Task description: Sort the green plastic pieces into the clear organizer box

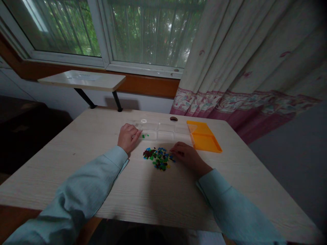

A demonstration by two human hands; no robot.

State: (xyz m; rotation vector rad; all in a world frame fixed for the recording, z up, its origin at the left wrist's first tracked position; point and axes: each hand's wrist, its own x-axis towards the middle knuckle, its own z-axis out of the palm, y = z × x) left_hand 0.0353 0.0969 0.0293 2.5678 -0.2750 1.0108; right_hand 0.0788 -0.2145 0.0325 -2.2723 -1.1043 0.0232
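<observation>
A loose pile of small coloured pieces [160,157], mostly green, blue and dark brown with some yellow, lies on the table. Behind it is a clear plastic box [165,136] divided into compartments. Some green bits [145,136] sit in its front left compartment. My left hand [129,137] is at the box's left end, fingers curled and tips close together beside the green bits; anything between them is too small to see. At the right edge of the pile, my right hand [187,156] has thumb and fingers pinched together; what they hold cannot be made out.
An orange lid-like tray [205,136] lies at the box's right end. Behind the box, a round hole [173,119] pierces the wooden table [122,194]. A small raised shelf [84,81] on black legs stands at the back left. A curtain [219,68] hangs beyond the back right.
</observation>
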